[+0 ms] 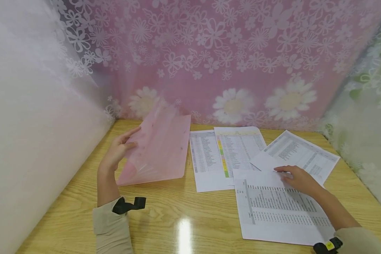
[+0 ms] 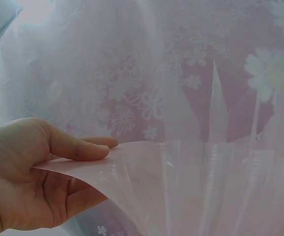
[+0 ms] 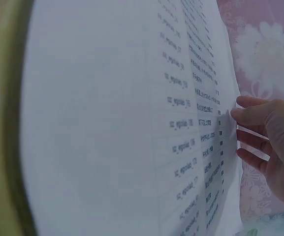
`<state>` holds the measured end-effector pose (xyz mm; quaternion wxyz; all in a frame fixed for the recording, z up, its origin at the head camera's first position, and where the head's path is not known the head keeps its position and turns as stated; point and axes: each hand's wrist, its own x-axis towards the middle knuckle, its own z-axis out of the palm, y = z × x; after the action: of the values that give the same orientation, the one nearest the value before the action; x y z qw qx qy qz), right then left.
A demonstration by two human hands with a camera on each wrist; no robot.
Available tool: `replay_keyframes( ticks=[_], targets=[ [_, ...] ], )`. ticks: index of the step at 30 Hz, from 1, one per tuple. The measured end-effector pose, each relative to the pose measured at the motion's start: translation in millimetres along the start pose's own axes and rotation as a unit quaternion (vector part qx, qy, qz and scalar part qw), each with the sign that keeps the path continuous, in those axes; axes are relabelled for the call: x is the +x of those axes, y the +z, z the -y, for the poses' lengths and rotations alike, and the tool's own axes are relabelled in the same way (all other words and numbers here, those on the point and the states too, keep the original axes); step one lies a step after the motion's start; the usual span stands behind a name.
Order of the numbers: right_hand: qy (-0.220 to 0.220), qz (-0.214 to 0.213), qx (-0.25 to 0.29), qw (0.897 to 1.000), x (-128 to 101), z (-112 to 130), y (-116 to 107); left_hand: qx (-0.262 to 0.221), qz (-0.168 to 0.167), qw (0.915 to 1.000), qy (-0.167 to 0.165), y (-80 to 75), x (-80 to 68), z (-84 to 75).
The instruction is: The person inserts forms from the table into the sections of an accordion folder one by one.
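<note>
A pink translucent folder [image 1: 165,148] lies at the left of the table, its cover lifted and curving up. My left hand [image 1: 119,150] pinches the cover's left edge between thumb and fingers; in the left wrist view clear sleeves [image 2: 210,187] show inside. My right hand [image 1: 300,180] reaches over a printed sheet [image 1: 279,211] at the front right, with its fingers loosely extended. Those fingertips are right at the sheet's upper part, and in the right wrist view they sit beside its far edge.
Behind the front sheet lie a list with coloured cells [image 1: 241,148], another printed page [image 1: 206,158] to its left and a tilted page [image 1: 304,155] to its right, partly overlapping. A flowered pink curtain [image 1: 209,63] hangs along the back edge of the wooden table [image 1: 165,218].
</note>
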<state>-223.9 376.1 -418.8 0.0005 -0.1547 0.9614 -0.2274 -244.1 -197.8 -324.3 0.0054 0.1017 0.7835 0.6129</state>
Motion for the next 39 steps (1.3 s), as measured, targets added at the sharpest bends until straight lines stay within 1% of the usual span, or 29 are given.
replay_keyframes(
  ticks=[4, 8, 10, 14, 16, 20, 25, 28, 30, 31, 33, 35, 36, 38, 39],
  targets=[
    [0.002, -0.011, -0.014, 1.000, 2.3, -4.0, 3.6, 0.004, 0.003, 1.0000, -0.003, -0.7, -0.1, -1.2],
    [0.004, -0.019, -0.025, 0.999, 3.7, -2.5, 3.4, 0.005, 0.007, 1.0000, -0.003, -1.1, 0.1, -0.7],
    [-0.003, -0.022, -0.026, 0.999, 4.7, -1.4, 1.3, 0.006, 0.008, 0.9999, -0.003, -1.0, 0.1, -0.5],
    [-0.030, -0.042, -0.031, 0.998, 8.7, -0.3, -4.0, 0.006, 0.011, 0.9999, -0.003, -1.1, 0.7, 0.0],
    [-0.024, -0.053, -0.018, 0.998, 10.8, 0.4, -6.2, 0.004, 0.012, 0.9999, -0.002, -1.1, 1.2, 0.3],
    [0.011, -0.063, 0.023, 0.998, 14.1, 1.2, -7.1, 0.000, 0.011, 0.9999, 0.000, -1.9, 1.4, 0.5],
    [0.047, -0.046, 0.086, 0.994, 14.2, -1.7, -1.9, -0.003, 0.011, 0.9999, -0.003, -2.6, 0.6, -0.9],
    [0.062, -0.034, 0.140, 0.988, 11.4, -2.3, 1.4, -0.002, 0.010, 0.9999, -0.004, -2.8, 0.4, -1.7],
    [0.072, -0.020, 0.184, 0.980, 9.2, -1.6, 2.5, -0.001, 0.009, 0.9999, -0.004, -3.0, 0.7, -1.4],
    [0.077, -0.009, 0.212, 0.974, 7.9, 0.2, 2.2, -0.001, 0.009, 1.0000, -0.003, -3.1, 0.6, -1.3],
    [0.088, 0.019, 0.271, 0.958, 6.1, 1.4, 1.3, -0.002, 0.009, 1.0000, -0.003, -2.9, 0.5, -1.0],
    [0.111, 0.061, 0.326, 0.937, 5.2, 1.2, -0.8, -0.005, 0.010, 0.9999, -0.004, -2.8, 0.1, -0.6],
    [0.116, 0.086, 0.354, 0.924, 4.8, 0.1, -1.8, -0.006, 0.010, 0.9999, -0.004, -2.7, -0.2, -0.5],
    [0.115, 0.134, 0.394, 0.902, 4.0, -2.8, -3.9, -0.009, 0.011, 0.9999, -0.005, -2.7, -0.7, -0.1],
    [0.111, 0.156, 0.408, 0.893, 3.5, -4.5, -4.7, -0.010, 0.011, 0.9999, -0.005, -2.7, -0.9, 0.1]
  ],
)
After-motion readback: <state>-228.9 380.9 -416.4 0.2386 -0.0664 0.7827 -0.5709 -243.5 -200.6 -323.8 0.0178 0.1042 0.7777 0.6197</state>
